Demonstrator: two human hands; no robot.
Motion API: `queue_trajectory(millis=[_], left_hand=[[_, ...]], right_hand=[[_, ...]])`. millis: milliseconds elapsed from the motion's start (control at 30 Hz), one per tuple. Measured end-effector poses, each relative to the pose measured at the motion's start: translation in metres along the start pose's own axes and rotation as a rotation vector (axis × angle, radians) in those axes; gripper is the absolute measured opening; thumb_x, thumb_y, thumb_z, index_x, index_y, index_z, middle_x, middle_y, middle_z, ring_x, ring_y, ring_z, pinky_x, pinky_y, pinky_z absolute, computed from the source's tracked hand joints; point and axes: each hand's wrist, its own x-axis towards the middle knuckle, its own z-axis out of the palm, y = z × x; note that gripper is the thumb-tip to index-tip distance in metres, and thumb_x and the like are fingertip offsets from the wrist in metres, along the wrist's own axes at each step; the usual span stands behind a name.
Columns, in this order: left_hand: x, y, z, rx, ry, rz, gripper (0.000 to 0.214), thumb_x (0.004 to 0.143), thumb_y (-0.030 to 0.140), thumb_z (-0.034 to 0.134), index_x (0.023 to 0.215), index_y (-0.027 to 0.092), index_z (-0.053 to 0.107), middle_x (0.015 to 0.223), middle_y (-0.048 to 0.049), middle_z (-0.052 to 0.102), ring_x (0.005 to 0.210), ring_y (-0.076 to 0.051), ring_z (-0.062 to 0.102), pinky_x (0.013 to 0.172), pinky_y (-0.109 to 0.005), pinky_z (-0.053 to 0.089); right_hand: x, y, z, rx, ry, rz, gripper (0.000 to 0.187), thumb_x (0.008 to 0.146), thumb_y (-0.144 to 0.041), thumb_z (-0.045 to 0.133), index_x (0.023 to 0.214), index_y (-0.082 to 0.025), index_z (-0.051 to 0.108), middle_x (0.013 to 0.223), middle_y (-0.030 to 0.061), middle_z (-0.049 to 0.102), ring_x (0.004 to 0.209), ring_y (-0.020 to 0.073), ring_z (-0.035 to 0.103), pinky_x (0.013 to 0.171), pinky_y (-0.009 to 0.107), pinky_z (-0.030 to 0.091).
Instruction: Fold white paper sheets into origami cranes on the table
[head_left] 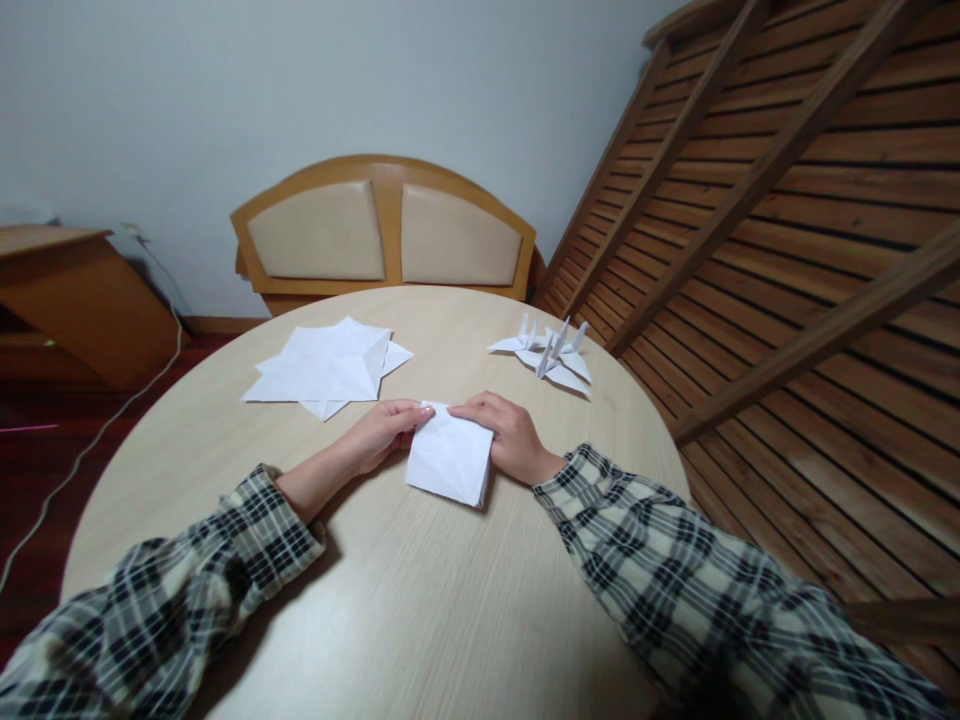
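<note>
A small square of folded white paper [450, 458] is held between both hands, just above the middle of the round table. My left hand [386, 432] pinches its upper left corner, thumb on top. At the upper right edge, my right hand [508, 435] grips it with the thumb lying along the top and the other fingers mostly hidden behind. The layers part slightly at the lower right corner. Beyond my left hand lies a stack of white paper sheets [322, 365], turned at different angles. Several folded paper cranes [551, 358] stand beyond my right hand.
The round wooden table [420, 610] spans the view. Behind it stands a headboard [394, 230] with two cream panels against the wall. A slatted wooden frame [787, 250] leans close on the right. A desk [67, 300] and a white cable [97, 440] are at left.
</note>
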Motion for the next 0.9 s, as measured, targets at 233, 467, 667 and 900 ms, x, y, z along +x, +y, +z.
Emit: queue_trajectory(millis=[233,467,667,900], left_hand=[[0.0027,-0.0022,0.0027,-0.034,0.122,0.011,0.023,0.075,0.034,0.074,0.071,0.014,0.065,0.066,-0.0029,0.063,0.054,-0.011,0.052,0.051,-0.025,0.04],[0.0014,-0.007,0.0035,0.089,0.174,0.145,0.031,0.075,0.041,0.072,0.063,0.015,0.06,0.059,0.0005,0.055,0.051,-0.01,0.045,0.048,-0.024,0.033],[-0.0016,-0.008,0.0016,0.382,0.224,0.285,0.035,0.082,0.045,0.063,0.063,0.017,0.055,0.056,0.0031,0.043,0.05,-0.01,0.036,0.046,-0.025,0.025],[-0.0026,-0.0066,0.003,0.68,0.304,0.442,0.035,0.087,0.042,0.055,0.061,0.019,0.049,0.057,0.0024,0.042,0.055,-0.013,0.038,0.05,-0.026,0.028]], right_hand=[[-0.0001,0.0005,0.0009,0.004,-0.017,0.018,0.032,0.09,-0.013,0.056,0.116,-0.027,0.068,0.098,0.0044,0.067,0.088,0.0161,0.064,0.076,0.031,0.051],[0.0002,0.0003,0.0016,0.011,-0.043,0.003,0.031,0.088,-0.011,0.059,0.115,-0.022,0.069,0.1,0.0066,0.068,0.089,0.0167,0.064,0.077,0.031,0.051],[-0.0004,0.002,0.0034,0.006,-0.054,-0.002,0.033,0.089,-0.011,0.058,0.116,-0.026,0.068,0.101,0.0052,0.068,0.089,0.016,0.064,0.077,0.031,0.051],[0.0008,0.0012,0.0024,0.007,-0.045,-0.012,0.033,0.09,-0.011,0.056,0.116,-0.026,0.068,0.099,0.0046,0.068,0.088,0.0157,0.064,0.077,0.03,0.051]])
